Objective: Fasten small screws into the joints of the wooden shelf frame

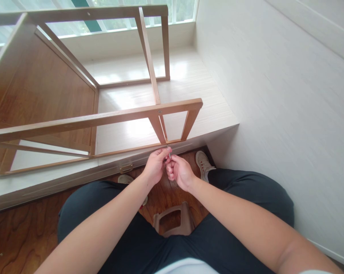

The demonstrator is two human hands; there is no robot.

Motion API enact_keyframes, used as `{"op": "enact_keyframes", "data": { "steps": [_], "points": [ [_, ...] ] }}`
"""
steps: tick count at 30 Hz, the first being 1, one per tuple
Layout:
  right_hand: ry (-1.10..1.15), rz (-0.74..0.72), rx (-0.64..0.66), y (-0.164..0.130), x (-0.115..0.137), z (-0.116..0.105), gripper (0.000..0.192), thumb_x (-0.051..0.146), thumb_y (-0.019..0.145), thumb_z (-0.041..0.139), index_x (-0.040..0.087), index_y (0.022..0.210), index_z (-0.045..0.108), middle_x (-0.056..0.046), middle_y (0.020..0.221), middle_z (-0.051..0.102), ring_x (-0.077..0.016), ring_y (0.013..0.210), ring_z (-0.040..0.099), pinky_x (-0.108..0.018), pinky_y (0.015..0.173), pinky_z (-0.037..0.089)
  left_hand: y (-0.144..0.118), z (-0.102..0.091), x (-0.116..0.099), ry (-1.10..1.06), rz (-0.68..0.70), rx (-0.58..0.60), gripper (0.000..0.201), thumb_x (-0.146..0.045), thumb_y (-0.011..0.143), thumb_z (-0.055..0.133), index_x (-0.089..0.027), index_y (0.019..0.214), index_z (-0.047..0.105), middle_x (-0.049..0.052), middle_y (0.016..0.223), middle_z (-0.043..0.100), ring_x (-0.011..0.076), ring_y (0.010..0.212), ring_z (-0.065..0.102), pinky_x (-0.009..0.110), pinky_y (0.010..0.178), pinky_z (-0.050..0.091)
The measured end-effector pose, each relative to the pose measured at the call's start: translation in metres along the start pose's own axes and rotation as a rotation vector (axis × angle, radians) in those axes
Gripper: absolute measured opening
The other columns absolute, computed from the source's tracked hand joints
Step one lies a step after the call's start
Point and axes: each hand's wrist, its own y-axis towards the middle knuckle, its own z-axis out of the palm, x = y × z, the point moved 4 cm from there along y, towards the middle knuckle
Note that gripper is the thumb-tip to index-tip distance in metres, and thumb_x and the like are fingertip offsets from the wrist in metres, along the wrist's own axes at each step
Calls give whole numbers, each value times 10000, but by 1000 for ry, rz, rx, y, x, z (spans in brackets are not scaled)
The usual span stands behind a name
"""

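Left hand (155, 164) and right hand (179, 171) meet, fingers closed together on a small metal tool (169, 152). The tool points up at the lower rail of the wooden frame (123, 116), which lies on the white platform (189, 83).

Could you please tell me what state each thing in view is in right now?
Wooden frame: lying on its side on the raised white platform, partly assembled.
Small metal tool: upright, pinched by both hands, tip at the frame's lower rail.
Left hand: closed on the tool.
Right hand: closed on the tool.
Brown stool: upright, between the person's knees.
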Motion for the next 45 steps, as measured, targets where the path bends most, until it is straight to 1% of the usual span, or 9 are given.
{"op": "enact_keyframes", "data": {
  "steps": [2, 4, 9, 14, 18, 22, 28, 33, 45],
  "points": [
    [-44, -48, -27, 0, -1, -2, 280, 458, 895, 547, 199, 791, 534, 50, 490, 509, -96, 369, 374, -209, 354, 263, 0, 1, 0, 8, 15, 5, 431, -473, 634, 894, -157, 755, 627, -51, 578, 497, 75, 448, 452, 221, 441, 354],
    [-120, -132, -49, -1, -1, -3, 305, 488, 910, 541, 202, 803, 536, 53, 495, 519, -95, 370, 379, -208, 351, 273, -1, 1, -1, 19, 34, 4, 438, -483, 633, 892, -151, 782, 649, -45, 596, 511, 81, 465, 474, 224, 450, 371],
    [-371, -336, -104, -8, 5, -4, 311, 503, 941, 541, 213, 831, 527, 73, 515, 504, -88, 401, 384, -201, 378, 292, -1, 1, -3, 48, 74, 7, 446, -496, 650, 880, -136, 842, 699, -28, 610, 529, 95, 504, 497, 235, 471, 397],
    [-576, -445, -178, -15, 11, -3, 282, 490, 955, 542, 222, 867, 534, 72, 548, 491, -105, 478, 429, -211, 456, 349, 1, -1, -1, 56, 71, 20, 450, -507, 657, 870, -134, 856, 718, -14, 623, 544, 108, 536, 512, 241, 485, 391],
    [-666, -470, -204, -15, 11, -5, 285, 503, 964, 530, 228, 894, 551, 69, 552, 492, -118, 498, 457, -223, 495, 372, 2, -2, 0, 51, 79, 19, 426, -489, 668, 869, -131, 847, 724, -7, 645, 551, 117, 584, 537, 239, 512, 398],
    [-714, -483, -216, -14, 11, -6, 289, 513, 966, 525, 232, 910, 559, 67, 555, 497, -122, 501, 459, -225, 504, 367, 1, -1, -1, 38, 90, 13, 409, -471, 665, 876, -126, 825, 725, 2, 672, 571, 114, 618, 547, 239, 561, 426],
    [-686, -468, -225, -13, 10, -7, 298, 530, 937, 556, 233, 913, 553, 70, 549, 493, -123, 493, 449, -224, 490, 353, 1, -1, -1, 20, 97, 4, 405, -463, 657, 881, -132, 822, 717, -5, 665, 571, 110, 610, 538, 239, 561, 419],
    [-670, -471, -216, -13, 10, -7, 278, 517, 949, 550, 239, 931, 547, 77, 547, 491, -118, 490, 439, -219, 494, 363, 1, -1, -1, 27, 80, 25, 397, -469, 677, 866, -139, 834, 709, -6, 660, 569, 118, 598, 543, 246, 541, 416],
    [-639, -474, -209, -13, 10, -6, 281, 512, 946, 557, 232, 943, 534, 77, 543, 496, -114, 487, 452, -216, 487, 374, 1, 1, -2, 27, 61, 46, 422, -484, 667, 873, -137, 841, 710, -4, 651, 560, 116, 578, 537, 234, 508, 397]
  ]
}}
